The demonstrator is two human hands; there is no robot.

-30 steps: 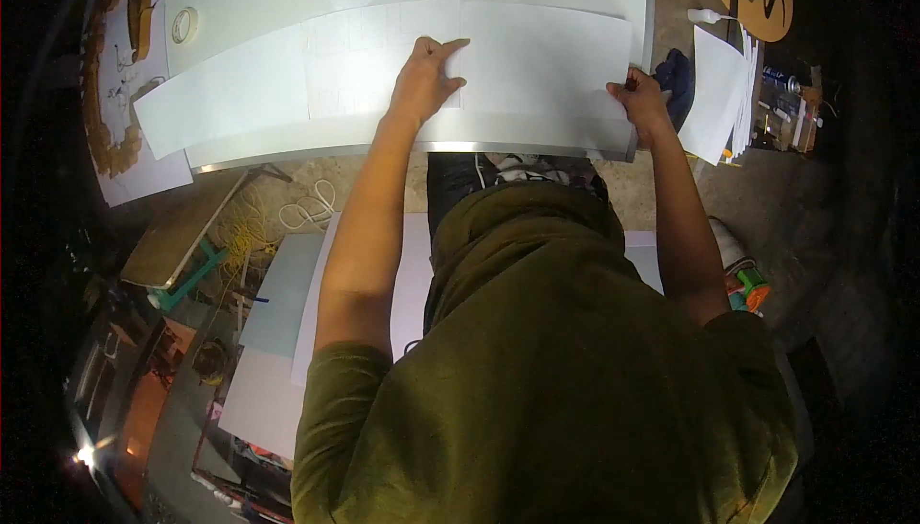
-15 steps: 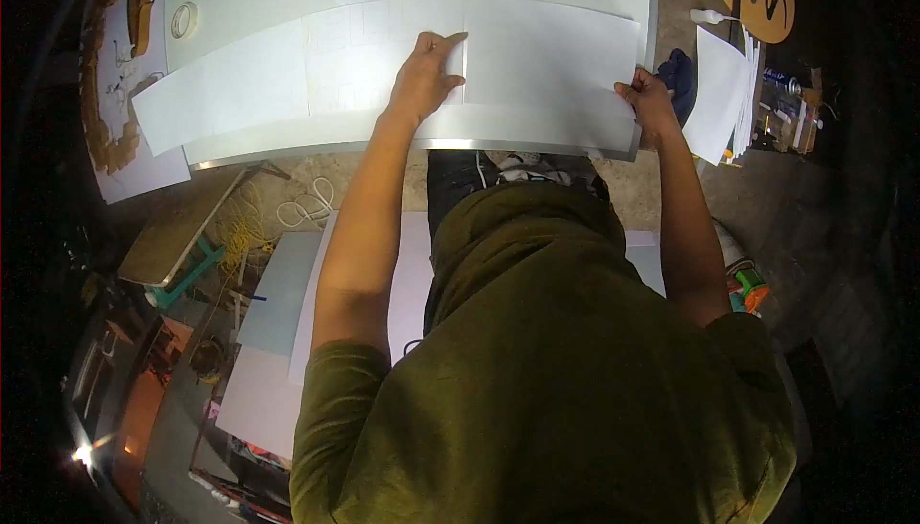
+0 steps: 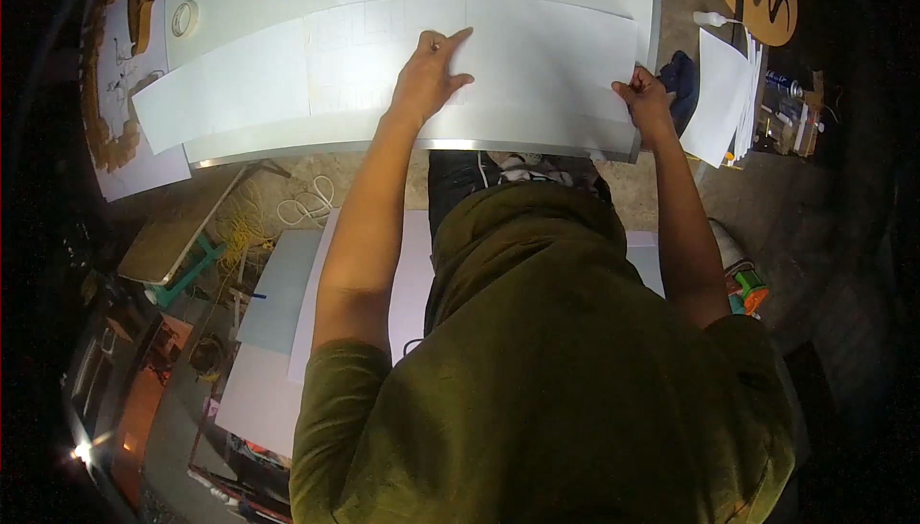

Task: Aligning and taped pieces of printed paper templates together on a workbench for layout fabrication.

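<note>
Three white paper sheets lie in a row along the near side of a pale board with a metal edge (image 3: 316, 152). My left hand (image 3: 426, 79) rests at the seam between the middle sheet (image 3: 350, 55) and the right sheet (image 3: 546, 50). Its index finger and thumb are stretched out over the right sheet's left edge; the other fingers are curled. At the far end of that sheet, my right hand (image 3: 647, 102) pinches its right edge between thumb and fingers. Faint line drawings show on the middle sheet. The left sheet (image 3: 220, 80) meets the middle one edge to edge.
A roll of tape (image 3: 184, 19) sits on the board at the upper left. Right of the board are a dark blue cloth (image 3: 678, 83), a stack of white papers (image 3: 719, 98) and a small white bottle (image 3: 707, 18). Brown cut-out shapes (image 3: 110, 131) lie far left.
The right sheet has shifted slightly left, and the narrow dark gap at its seam with the middle sheet has closed. My left index finger and thumb reach a little further right.
</note>
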